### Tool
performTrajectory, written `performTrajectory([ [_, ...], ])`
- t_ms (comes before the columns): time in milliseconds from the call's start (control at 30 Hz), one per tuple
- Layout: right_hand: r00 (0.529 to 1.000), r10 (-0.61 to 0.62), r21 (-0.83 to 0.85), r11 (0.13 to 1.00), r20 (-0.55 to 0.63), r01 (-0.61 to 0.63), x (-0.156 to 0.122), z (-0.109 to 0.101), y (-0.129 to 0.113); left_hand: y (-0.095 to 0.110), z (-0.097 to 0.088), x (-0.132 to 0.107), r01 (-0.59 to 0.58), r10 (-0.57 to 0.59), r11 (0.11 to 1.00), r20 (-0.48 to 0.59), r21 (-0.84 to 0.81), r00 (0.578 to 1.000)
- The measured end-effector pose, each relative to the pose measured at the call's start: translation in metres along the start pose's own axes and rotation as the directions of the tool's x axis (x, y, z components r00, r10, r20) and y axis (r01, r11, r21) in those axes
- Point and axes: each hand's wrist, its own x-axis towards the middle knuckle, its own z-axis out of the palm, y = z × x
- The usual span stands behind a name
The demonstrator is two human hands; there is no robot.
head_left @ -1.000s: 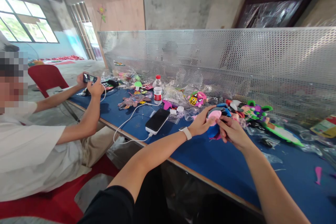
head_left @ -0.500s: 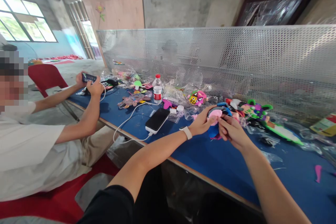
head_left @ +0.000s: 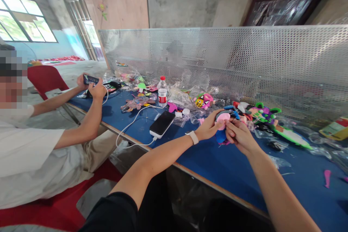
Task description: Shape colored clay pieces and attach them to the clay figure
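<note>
My left hand (head_left: 208,126) is closed around a small soft-looking craft piece (head_left: 223,117) with a pink oval face and grey and blue parts. The fingertips of my right hand (head_left: 240,132) pinch at the right edge of the same pink piece; whether they hold a finer thing, such as a needle, is too small to see. Below my hands a blue part (head_left: 220,137) with a magenta edge shows, partly hidden by them. Just behind lie a round pink and yellow cat-face piece (head_left: 203,100) and a green and purple figure (head_left: 265,113).
A black-screened phone (head_left: 162,123) on a white power bank lies left of my wrist, with a white cable. Behind it stands a red-capped bottle (head_left: 162,92). Plastic bags line a perforated metal panel (head_left: 217,58). At left a person holds another phone (head_left: 91,79).
The view has shifted very slightly. My hands stay on the pink piece with almost no visible movement.
</note>
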Motion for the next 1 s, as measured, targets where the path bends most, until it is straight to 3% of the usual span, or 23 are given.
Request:
performTrajectory([
  [267,1.000,0.026,-0.058,0.998,0.013,-0.025,0.001,0.000,0.000,-0.001,0.001,0.000,0.029,-0.028,0.996,-0.015,0.082,0.999],
  [500,0.999,0.043,-0.024,0.999,0.028,-0.043,-0.002,0.000,-0.005,-0.002,0.002,0.000,0.017,-0.016,0.998,-0.010,0.058,1.000],
  [767,0.990,0.134,-0.146,0.981,0.038,-0.127,-0.003,-0.008,-0.008,-0.003,0.001,0.000,-0.002,0.004,0.999,-0.030,0.042,1.000],
  [1000,0.997,0.053,-0.158,0.986,-0.047,-0.060,-0.001,-0.006,-0.006,-0.001,0.000,0.000,0.003,-0.001,0.999,-0.037,0.043,0.999],
])
